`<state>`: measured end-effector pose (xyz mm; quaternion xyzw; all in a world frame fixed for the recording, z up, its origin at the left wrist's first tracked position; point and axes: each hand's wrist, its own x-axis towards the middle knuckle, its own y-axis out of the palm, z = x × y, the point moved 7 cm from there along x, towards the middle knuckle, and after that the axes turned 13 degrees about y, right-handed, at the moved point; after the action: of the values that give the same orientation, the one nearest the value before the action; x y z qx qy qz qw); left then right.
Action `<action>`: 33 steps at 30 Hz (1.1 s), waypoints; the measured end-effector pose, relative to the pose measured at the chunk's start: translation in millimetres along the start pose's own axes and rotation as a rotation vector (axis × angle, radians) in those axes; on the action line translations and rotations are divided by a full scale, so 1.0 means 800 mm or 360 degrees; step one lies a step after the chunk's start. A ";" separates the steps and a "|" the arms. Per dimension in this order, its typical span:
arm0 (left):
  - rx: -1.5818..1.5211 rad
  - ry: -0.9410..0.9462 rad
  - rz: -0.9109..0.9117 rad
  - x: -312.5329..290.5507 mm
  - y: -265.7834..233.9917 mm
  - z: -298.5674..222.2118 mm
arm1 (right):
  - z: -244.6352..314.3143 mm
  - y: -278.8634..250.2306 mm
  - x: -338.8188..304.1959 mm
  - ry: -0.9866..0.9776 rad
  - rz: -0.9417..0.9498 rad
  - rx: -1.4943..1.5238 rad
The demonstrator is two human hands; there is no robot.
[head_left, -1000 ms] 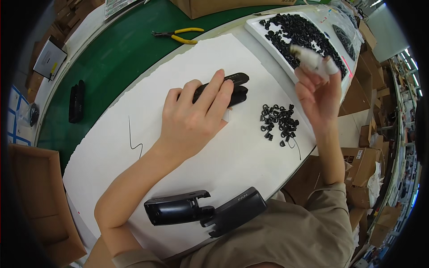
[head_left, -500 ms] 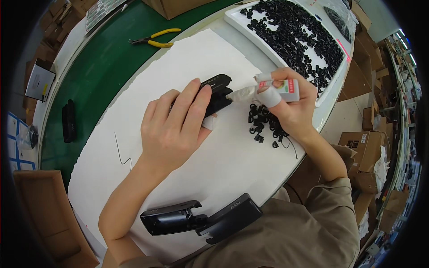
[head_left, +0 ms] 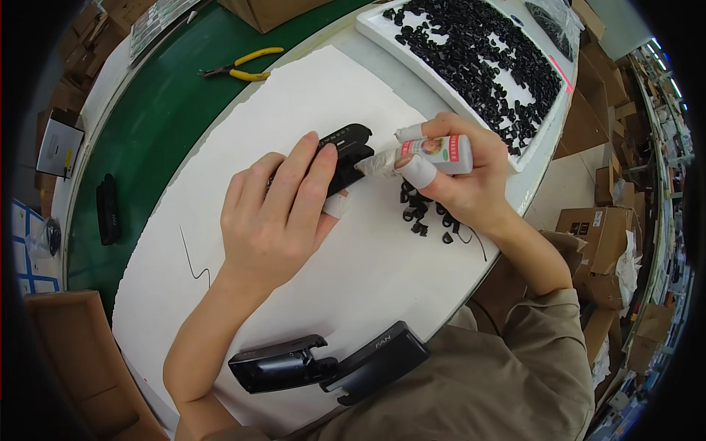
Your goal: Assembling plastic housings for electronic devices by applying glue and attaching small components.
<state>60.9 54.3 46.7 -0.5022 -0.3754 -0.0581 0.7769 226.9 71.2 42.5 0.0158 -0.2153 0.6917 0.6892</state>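
Observation:
My left hand (head_left: 273,213) is closed around a black plastic housing (head_left: 351,145) and keeps it tilted above the white sheet (head_left: 309,287). In my right hand (head_left: 471,173) is a small white glue bottle (head_left: 441,153), its wrapped nozzle (head_left: 376,165) pointing left with the tip at the housing's right side. Whether the tip touches it I cannot tell. White wraps cover the thumb and a finger of that hand. Beneath the bottle lies a loose pile of small black clips (head_left: 419,217). Part of the housing is hidden under my left fingers.
A white tray (head_left: 518,158) of small black parts stands at the far right. Yellow-handled pliers (head_left: 246,65) and another black housing (head_left: 108,209) lie on the green surface (head_left: 158,140). Two black shells (head_left: 279,365) sit near me. A cardboard box (head_left: 81,360) stands at left.
The bottle has moved slightly left and turned in my right hand, its nozzle staying by the housing. The whole view has shifted a little; my left hand still grips the housing.

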 end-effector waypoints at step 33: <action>0.0031 0.0044 0.0060 0.001 -0.003 -0.005 | -0.004 0.000 -0.002 0.0068 0.0040 -0.0077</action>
<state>62.2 50.1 48.1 -0.5006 -0.3557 -0.0467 0.7878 227.4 70.6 39.2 -0.0184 -0.2173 0.6952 0.6850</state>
